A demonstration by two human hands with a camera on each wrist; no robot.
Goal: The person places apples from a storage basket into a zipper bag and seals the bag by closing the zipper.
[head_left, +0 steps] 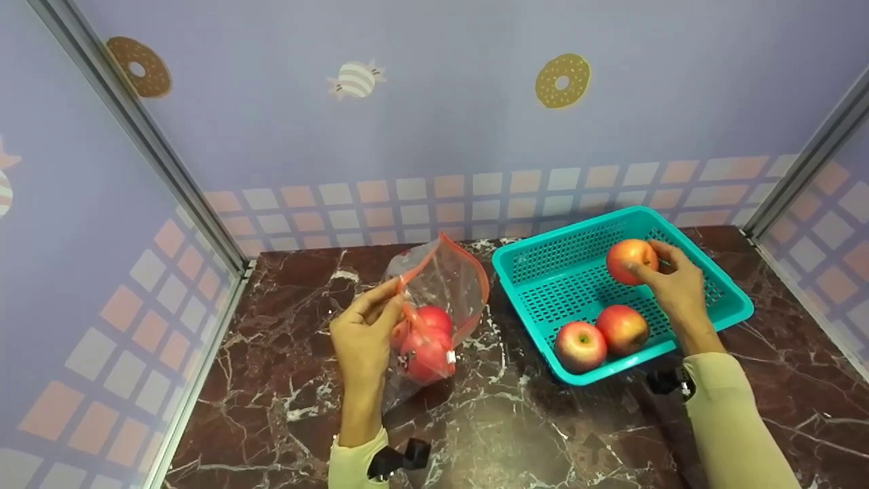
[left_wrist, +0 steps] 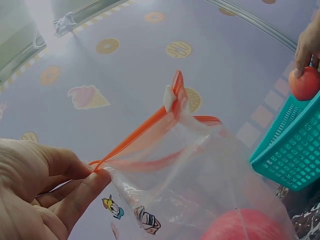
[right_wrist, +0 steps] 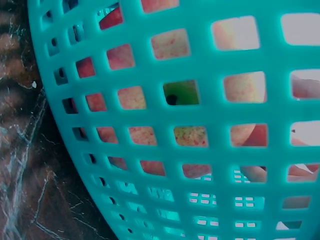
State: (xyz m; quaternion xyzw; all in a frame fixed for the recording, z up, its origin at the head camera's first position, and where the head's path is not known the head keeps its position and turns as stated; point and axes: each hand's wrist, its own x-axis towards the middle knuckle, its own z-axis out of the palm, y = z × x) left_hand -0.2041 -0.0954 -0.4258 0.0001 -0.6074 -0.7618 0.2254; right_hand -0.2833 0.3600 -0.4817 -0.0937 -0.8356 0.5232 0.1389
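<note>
My left hand [head_left: 363, 333] pinches the orange rim of a clear zip bag [head_left: 468, 299] between thumb and fingers. The bag's mouth gapes, and several red apples [head_left: 429, 354] lie low inside it. In the left wrist view a white slider [left_wrist: 169, 98] shows on the orange zip. Over the teal basket [head_left: 506, 261], my right hand [head_left: 679, 288] grips a red-yellow apple [head_left: 626, 261]. Two more apples, one [head_left: 580, 346] at the near corner and one [head_left: 622, 330] beside it, sit in the basket. The basket's wall [right_wrist: 210, 112] mostly hides the right hand in the right wrist view.
The bag and basket stand side by side on a dark red marbled tabletop [head_left: 305, 380]. A lilac wall [head_left: 448, 122] with printed sweets closes off the back, with side panels at left and right. Each wrist carries a small black camera mount.
</note>
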